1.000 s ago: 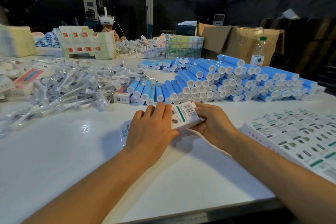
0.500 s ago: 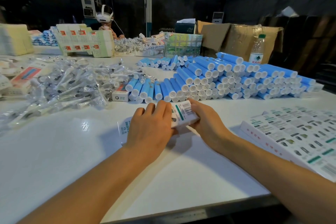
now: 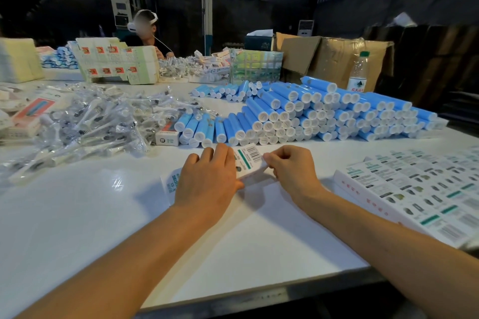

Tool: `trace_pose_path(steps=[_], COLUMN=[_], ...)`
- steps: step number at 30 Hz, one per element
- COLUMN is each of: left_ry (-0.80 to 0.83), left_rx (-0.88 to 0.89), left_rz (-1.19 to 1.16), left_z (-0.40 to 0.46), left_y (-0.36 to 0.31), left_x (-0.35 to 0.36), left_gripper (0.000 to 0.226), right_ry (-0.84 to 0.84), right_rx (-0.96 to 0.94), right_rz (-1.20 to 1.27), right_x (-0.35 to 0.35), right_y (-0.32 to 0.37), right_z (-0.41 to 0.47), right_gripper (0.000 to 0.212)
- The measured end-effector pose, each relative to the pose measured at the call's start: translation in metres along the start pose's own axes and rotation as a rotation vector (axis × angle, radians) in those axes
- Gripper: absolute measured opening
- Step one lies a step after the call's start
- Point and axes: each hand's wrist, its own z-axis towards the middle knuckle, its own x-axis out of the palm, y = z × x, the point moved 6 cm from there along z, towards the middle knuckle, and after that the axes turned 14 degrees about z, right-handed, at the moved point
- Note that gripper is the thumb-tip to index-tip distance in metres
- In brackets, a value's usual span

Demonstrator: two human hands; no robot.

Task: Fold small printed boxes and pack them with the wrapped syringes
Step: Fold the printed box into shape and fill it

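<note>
A small white printed box [image 3: 248, 160] with a barcode and a green stripe lies on the white table [image 3: 77, 215] in front of me. My left hand [image 3: 210, 179] lies over its left half with fingers straight, pressing it down. My right hand [image 3: 290, 166] pinches the box's right end between curled fingers and thumb. A heap of clear-wrapped syringes [image 3: 85, 122] sits to the left. A stack of flat printed box blanks [image 3: 420, 189] lies at the right.
A big pile of blue tubes with white caps [image 3: 311, 116] fills the table behind my hands. One small folded box [image 3: 168, 134] stands by the syringes. Another person [image 3: 145, 31] works at the far side, near cartons [image 3: 337, 59] and a water bottle [image 3: 359, 72].
My right hand has shifted from cupping the box's end to pinching it with curled fingers. The left hand stays pressed on the box.
</note>
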Motion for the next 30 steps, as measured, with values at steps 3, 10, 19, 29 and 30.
trace_pose_path(steps=[3, 10, 19, 29, 30], left_ry=[-0.008, -0.033, 0.011, -0.150, -0.178], left_rx=[-0.022, -0.089, -0.053, 0.219, 0.244], left_rz=[0.003, -0.027, -0.062, -0.309, -0.366], left_z=[-0.001, 0.001, 0.001, -0.008, -0.007], left_y=[0.001, 0.008, 0.007, 0.009, 0.009], left_x=[-0.004, -0.008, -0.007, -0.026, -0.028], left_gripper=[0.071, 0.070, 0.064, 0.035, 0.039], right_ry=[-0.013, 0.047, 0.120, 0.581, 0.561], right_rx=[-0.126, -0.219, -0.598, -0.714, -0.720], right_rz=[-0.063, 0.028, -0.417, -0.924, -0.957], right_x=[0.000, 0.006, 0.018, 0.032, 0.027], right_y=[0.008, 0.016, 0.027, 0.039, 0.044], right_z=[-0.006, -0.013, -0.028, -0.050, -0.054], right_gripper=[0.026, 0.018, 0.037, 0.072, 0.068])
